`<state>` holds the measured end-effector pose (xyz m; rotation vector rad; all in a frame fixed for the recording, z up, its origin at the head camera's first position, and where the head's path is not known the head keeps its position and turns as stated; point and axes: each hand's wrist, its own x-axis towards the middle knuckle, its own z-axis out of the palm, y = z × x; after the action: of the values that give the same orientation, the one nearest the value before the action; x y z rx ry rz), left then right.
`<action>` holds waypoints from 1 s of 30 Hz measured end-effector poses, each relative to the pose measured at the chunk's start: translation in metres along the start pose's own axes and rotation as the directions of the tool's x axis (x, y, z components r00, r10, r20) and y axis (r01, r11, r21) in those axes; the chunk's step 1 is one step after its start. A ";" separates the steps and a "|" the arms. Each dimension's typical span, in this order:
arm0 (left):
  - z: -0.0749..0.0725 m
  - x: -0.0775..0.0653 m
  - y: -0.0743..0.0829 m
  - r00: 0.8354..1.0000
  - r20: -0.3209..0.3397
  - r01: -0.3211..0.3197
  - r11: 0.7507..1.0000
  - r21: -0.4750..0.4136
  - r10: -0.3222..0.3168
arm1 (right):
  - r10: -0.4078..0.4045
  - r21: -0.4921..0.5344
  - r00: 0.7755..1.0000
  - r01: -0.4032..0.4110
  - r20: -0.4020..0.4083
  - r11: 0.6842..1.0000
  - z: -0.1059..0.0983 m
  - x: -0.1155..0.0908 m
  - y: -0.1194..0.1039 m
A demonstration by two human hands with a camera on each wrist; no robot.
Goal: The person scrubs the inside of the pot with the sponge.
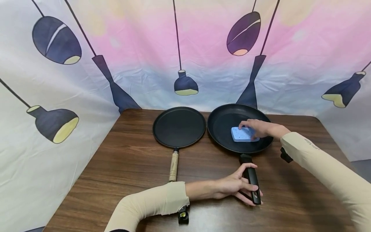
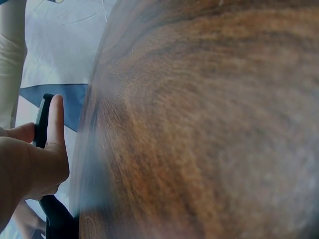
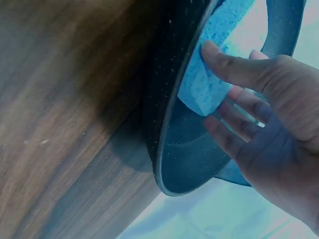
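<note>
A black frying pan [image 1: 221,124] lies on the wooden table with its black handle [image 1: 253,178] pointing toward me. My left hand [image 1: 233,186] grips that handle; in the left wrist view the handle's end shows between the thumb and a finger. Inside the pan is a light blue speckled sponge [image 1: 240,135], close over the pan's bottom. My right hand [image 1: 259,127] reaches in from the right and holds the sponge. As the right wrist view has it, the thumb presses one side of the sponge [image 3: 227,30] and the fingertips are at the other.
A flat round black pan [image 1: 179,127] with a wooden handle [image 1: 174,166] lies left of the frying pan, their rims close together. Behind the brown table [image 1: 121,167] hangs a cloth [image 1: 150,58] printed with lamps. My left forearm crosses near the wooden handle's end.
</note>
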<state>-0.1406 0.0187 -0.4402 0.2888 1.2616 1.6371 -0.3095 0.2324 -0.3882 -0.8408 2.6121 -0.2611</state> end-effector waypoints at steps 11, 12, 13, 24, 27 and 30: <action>0.001 0.001 -0.002 1.000 0.011 0.002 1.000 -0.021 -0.002 | 0.087 -0.086 0.990 -0.096 -0.108 0.992 -0.007 0.036 0.013; 0.001 0.001 -0.003 1.000 0.012 0.001 1.000 -0.023 -0.001 | 0.099 -0.088 0.988 -0.110 -0.116 0.990 -0.008 0.039 0.015; 0.001 0.000 -0.003 1.000 0.012 0.000 1.000 -0.026 0.001 | 0.108 -0.098 0.986 -0.120 -0.125 0.988 -0.008 0.043 0.016; 0.004 0.001 -0.003 1.000 -0.003 -0.028 0.999 -0.019 0.028 | 0.161 -0.107 0.975 -0.178 -0.154 0.978 -0.010 0.050 0.018; 0.004 0.001 -0.003 1.000 -0.012 -0.021 1.000 -0.020 0.021 | 0.165 -0.084 0.977 -0.177 -0.138 0.981 -0.010 0.044 0.018; 0.005 0.001 -0.002 1.000 -0.019 -0.021 1.000 -0.020 0.020 | 0.161 -0.078 0.979 -0.171 -0.123 0.982 -0.010 0.036 0.019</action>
<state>-0.1369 0.0221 -0.4401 0.2757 1.2597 1.6724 -0.3506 0.2265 -0.3951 -0.6477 2.8018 -0.1533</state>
